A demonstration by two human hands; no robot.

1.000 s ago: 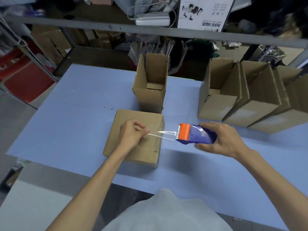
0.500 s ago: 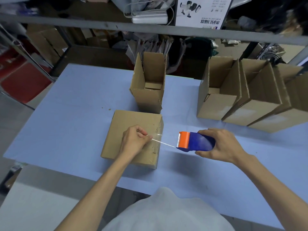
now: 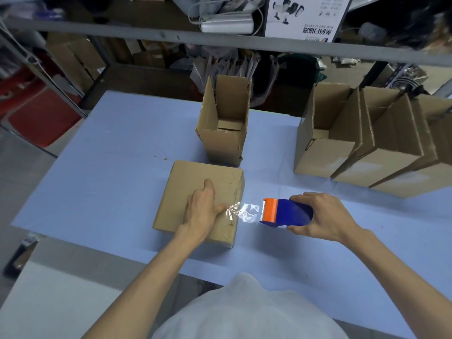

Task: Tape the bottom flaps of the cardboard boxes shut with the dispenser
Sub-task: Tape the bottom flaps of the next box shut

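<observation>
1. Centres on a closed cardboard box (image 3: 188, 182), lying with its folded flaps upward on the blue table (image 3: 110, 155), near the front edge.
2. Finds the left hand (image 3: 201, 211) flat on top of that box, fingers stretched out rather than curled, pressing down close to the box's right edge and gripping nothing.
3. Shows a strip of clear tape (image 3: 245, 212) running from those fingertips, past the box's right edge, to the dispenser (image 3: 293, 212) (crinkled and catching the light, not pulled flat).
4. Places the dispenser just right of the box and off its top, with the orange toothed head toward the box and the blue body behind.
5. Has the right hand (image 3: 322, 216) wrapped round the blue body, fingers and thumb curled about it from the far and near sides.
6. Sets an upright open box (image 3: 220, 148) close behind the closed one, top flaps standing; cannot tell whether the two touch.
7. Puts a row of open boxes (image 3: 354, 157) at the table's right, leaning one against the next, well apart from the dispenser.
8. Leaves a grey shelf rail (image 3: 146, 36) across the back, with a white printed carton (image 3: 305, 18) above it.
</observation>
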